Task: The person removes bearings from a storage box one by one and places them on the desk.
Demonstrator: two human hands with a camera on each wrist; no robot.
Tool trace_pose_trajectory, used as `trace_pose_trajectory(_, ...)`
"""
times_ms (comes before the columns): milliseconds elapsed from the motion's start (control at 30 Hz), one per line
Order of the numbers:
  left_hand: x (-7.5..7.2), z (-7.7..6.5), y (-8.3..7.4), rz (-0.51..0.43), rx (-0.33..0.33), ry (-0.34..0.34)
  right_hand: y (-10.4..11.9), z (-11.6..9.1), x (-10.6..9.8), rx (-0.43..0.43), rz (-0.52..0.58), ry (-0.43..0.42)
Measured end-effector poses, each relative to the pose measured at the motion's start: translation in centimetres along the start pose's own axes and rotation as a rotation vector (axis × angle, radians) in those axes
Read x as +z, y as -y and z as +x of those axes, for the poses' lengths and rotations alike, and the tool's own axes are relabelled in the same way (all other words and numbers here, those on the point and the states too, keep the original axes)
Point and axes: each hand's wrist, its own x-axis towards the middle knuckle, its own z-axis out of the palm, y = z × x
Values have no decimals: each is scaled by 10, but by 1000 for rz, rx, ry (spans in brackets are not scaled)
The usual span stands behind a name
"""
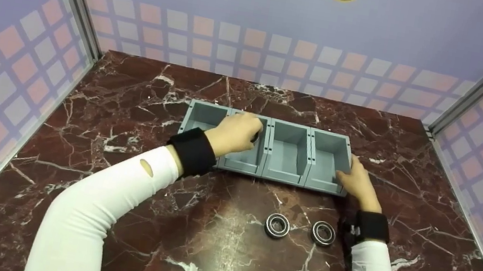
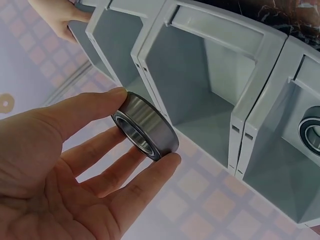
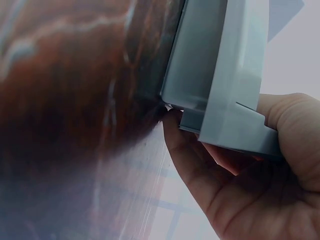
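A row of joined grey bins (image 1: 283, 177) sits on the table. My left hand (image 1: 237, 131) is over the second bin from the left. Between thumb and fingertips it pinches a metal ball bearing (image 2: 147, 125), tilted in front of the bins in the left wrist view. Another bearing (image 2: 311, 131) lies in the bin at that view's right edge. At the row's right end, my right hand (image 1: 359, 181) grips the outer bin, thumb over its side wall. The fingers (image 3: 187, 167) of that hand reach along the bin's outside to its lower edge.
Two more bearings, a left one (image 1: 277, 225) and a right one (image 1: 323, 233), lie flat on the dark red marbled table (image 1: 133, 235) in front of the bins. Tiled-pattern panels (image 1: 255, 50) stand at the back and both sides.
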Motion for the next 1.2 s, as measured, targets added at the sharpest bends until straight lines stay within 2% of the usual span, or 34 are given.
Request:
trace_pose_trajectory(267, 0, -7, -5, -1, 48, 18, 0, 1, -1, -9, -9, -9)
trace_pose_trajectory(500, 2, -13, -10, 4, 48, 39, 0, 1, 0, -6, 4, -4)
trace_pose_trajectory(667, 4, -18, -13, 18, 75, 45, 0, 1, 1, -12, 6, -6)
trace_pose_trajectory(1200, 25, -39, -15, -3, 135, 54, -2, 0, 1, -14, -30, -22)
